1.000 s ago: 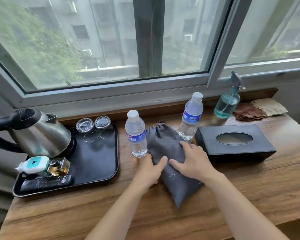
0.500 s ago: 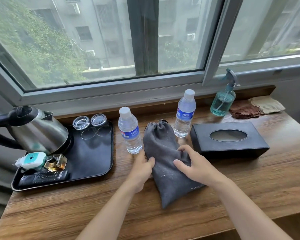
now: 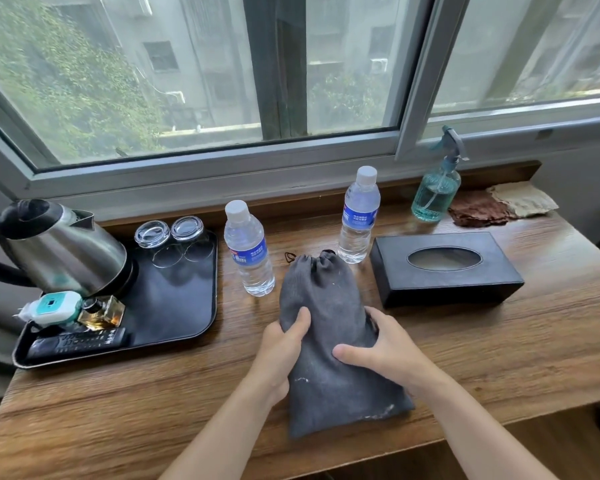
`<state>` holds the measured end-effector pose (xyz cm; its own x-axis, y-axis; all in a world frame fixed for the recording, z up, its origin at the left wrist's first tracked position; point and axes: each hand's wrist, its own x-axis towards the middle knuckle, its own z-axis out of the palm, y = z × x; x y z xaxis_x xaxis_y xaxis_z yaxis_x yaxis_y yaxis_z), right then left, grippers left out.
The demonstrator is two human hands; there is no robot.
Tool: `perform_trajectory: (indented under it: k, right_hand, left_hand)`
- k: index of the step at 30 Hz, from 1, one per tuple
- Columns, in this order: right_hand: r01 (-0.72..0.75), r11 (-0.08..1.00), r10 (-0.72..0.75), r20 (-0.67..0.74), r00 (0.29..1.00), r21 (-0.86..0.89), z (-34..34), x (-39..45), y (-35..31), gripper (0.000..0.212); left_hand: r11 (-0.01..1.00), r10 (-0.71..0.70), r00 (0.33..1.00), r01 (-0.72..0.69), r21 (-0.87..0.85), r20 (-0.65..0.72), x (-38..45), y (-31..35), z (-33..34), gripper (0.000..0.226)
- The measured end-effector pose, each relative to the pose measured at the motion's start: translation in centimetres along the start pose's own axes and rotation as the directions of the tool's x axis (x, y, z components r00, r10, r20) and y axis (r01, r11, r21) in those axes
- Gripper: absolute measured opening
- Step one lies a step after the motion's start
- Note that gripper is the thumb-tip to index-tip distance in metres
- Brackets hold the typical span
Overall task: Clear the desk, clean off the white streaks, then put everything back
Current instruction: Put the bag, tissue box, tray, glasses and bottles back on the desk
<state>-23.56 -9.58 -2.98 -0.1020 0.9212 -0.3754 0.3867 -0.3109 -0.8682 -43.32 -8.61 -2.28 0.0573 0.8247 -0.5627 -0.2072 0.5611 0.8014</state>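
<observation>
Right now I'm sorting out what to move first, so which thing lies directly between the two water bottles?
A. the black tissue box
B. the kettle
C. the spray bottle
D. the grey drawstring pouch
D: the grey drawstring pouch has its tied top between the two water bottles, while the left hand and right hand grip its sides.

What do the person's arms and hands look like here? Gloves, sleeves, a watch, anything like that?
Both are bare. The left hand and the right hand wear no gloves, and no rings, watch or bracelet show. Both forearms are uncovered right down to the picture's bottom edge, so no sleeve is visible.
</observation>
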Motion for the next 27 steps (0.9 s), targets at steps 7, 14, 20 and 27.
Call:
perform_trajectory:
  k: [7,14,20,27]
  right_hand:
    - [0.159,0.98,-0.166,0.051,0.985,0.116,4.5,-4.0,-2.3,0.076]
    - [0.357,0.928,-0.365,0.073,0.928,0.101,12.0,-3.6,-7.6,0.093]
    - [0.469,0.879,-0.473,0.029,0.881,0.091,16.5,1.4,-14.0,0.094]
    - [0.497,0.866,-0.489,-0.116,0.865,0.057,19.8,10.0,-18.6,0.096]
  left_hand:
    - [0.986,0.148,0.963,-0.162,-0.044,-0.223,-6.2,-0.4,-3.3,0.023]
    - [0.937,0.342,0.838,-0.337,0.089,-0.425,-9.8,3.5,-9.8,0.022]
    - [0.866,0.496,0.753,-0.461,0.192,-0.432,-7.7,9.5,-15.8,0.017]
    - [0.821,0.57,0.727,-0.521,0.234,-0.382,1.1,15.3,-20.3,0.015]
